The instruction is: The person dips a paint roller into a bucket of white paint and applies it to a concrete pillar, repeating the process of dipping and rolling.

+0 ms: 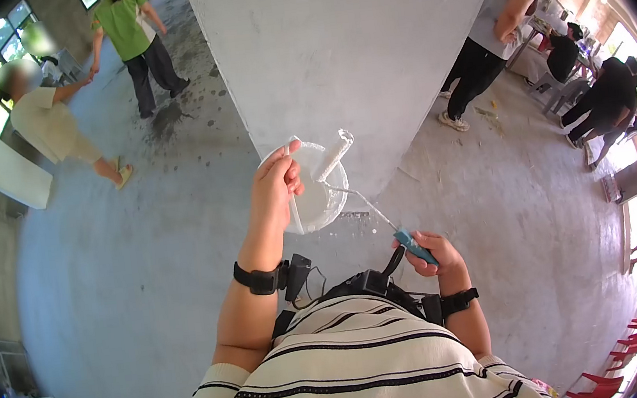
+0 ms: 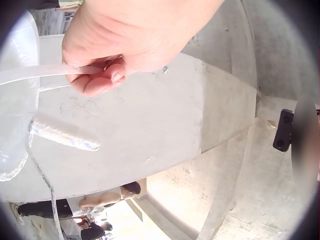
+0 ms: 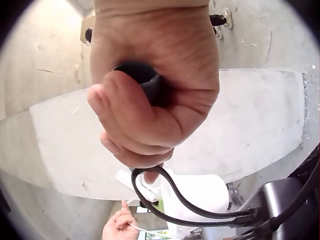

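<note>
My left hand [image 1: 276, 188] grips the flat white handle [image 2: 47, 72] of a translucent white bucket [image 1: 326, 212], which hangs in front of me. The fingers curl round the strap in the left wrist view. My right hand [image 1: 436, 252] holds a paint roller by its blue handle [image 1: 416, 247]; the dark handle end [image 3: 137, 75] shows inside the fist. From there a thin bent rod reaches to the white, paint-coated roller sleeve [image 1: 336, 156], which overlaps the bucket's far rim in the head view. The bucket's contents are only partly visible.
Straight ahead stands a broad pillar [image 1: 349, 54], whitish low down and bare concrete higher up. Two people [image 1: 129, 40] are at the left, and a person [image 1: 488, 30] stands beside the pillar at the right. Red chairs [image 1: 627, 352] line the right side. Paint specks dot the floor [image 1: 149, 297].
</note>
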### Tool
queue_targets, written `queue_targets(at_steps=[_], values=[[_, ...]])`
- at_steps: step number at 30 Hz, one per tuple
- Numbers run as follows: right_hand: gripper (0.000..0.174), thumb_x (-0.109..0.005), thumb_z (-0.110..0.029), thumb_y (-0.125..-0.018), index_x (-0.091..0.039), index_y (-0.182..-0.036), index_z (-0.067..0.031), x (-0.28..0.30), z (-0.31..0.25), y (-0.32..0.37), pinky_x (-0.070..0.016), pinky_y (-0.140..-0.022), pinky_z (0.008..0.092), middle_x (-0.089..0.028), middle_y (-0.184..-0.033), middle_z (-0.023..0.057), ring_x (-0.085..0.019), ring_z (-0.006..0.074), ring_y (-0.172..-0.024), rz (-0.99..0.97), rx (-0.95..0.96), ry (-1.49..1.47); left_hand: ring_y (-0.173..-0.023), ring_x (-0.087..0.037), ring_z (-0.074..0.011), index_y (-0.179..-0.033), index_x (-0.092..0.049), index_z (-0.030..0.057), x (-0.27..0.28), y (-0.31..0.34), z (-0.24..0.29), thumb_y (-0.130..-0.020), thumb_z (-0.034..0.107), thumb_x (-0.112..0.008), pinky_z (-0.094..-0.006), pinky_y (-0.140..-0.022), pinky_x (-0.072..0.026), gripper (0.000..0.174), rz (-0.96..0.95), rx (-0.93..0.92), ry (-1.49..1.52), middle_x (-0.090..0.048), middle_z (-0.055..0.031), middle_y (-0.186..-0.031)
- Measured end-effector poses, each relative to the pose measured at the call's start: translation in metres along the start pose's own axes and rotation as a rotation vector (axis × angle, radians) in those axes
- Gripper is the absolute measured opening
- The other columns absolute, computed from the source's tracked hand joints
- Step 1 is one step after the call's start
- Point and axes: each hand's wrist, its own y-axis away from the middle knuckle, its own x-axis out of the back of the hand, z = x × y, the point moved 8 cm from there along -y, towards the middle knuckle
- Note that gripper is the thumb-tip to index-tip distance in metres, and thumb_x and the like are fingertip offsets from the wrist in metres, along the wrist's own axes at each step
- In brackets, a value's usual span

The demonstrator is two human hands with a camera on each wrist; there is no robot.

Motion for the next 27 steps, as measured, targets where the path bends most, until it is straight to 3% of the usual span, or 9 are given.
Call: queue_targets(at_steps=[17,20,22,27], values=[[0.048,-0.029,-0.032,-0.100,-0.045,-0.114,0.0116,-0.003,0.002,-0.002,-0.0275,-0.026,0.0205,-0.046,-0.048,0.0058,-0.036,0.0089,-0.029,-0.027,-0.004,-0.035,-0.051,-0.032,-0.0055,-0.112,-0.056,-0.0011,-0.001,-0.001,-0.001,-0.091,0.010,-0.042,-0.0243,-0.052,-0.0332,0.028,-0.007,-0.007,0.005,-0.040,0.0041,-0.065],[0.045,-0.031,-0.030,-0.100,-0.049,-0.112,0.0097,-0.009,-0.004,0.001,-0.0266,-0.028,0.0202,-0.046,-0.050,0.0035,-0.035,0.0076,-0.031,0.038,-0.016,0.049,-0.051,-0.032,-0.0055,-0.112,-0.056,-0.0012,-0.001,0.000,-0.001,-0.091,0.010,-0.041,-0.0241,-0.052,-0.0332,0.028,0.006,0.006,0.001,-0.040,0.0040,-0.065],[0.042,-0.035,-0.030,-0.099,-0.053,-0.110,0.0062,-0.008,-0.012,0.002,-0.0277,-0.030,0.0203,-0.047,-0.052,0.0019,-0.036,0.0071,-0.033,0.168,0.002,0.283,-0.051,-0.032,-0.0055,-0.111,-0.056,-0.0011,-0.002,0.000,0.000,-0.092,0.011,-0.042,-0.0241,-0.052,-0.0331,0.027,-0.002,0.001,-0.001,-0.040,0.0040,-0.064],[0.036,-0.038,-0.027,-0.098,-0.057,-0.109,0.0022,-0.016,-0.021,0.004,-0.0293,-0.034,0.0212,-0.048,-0.053,0.0012,-0.038,0.0070,-0.035,0.292,-0.011,0.412,-0.051,-0.033,-0.0061,-0.111,-0.056,-0.0017,-0.003,0.000,0.000,-0.093,0.013,-0.042,-0.0245,-0.052,-0.0342,0.027,-0.014,0.004,-0.017,-0.041,0.0035,-0.064]])
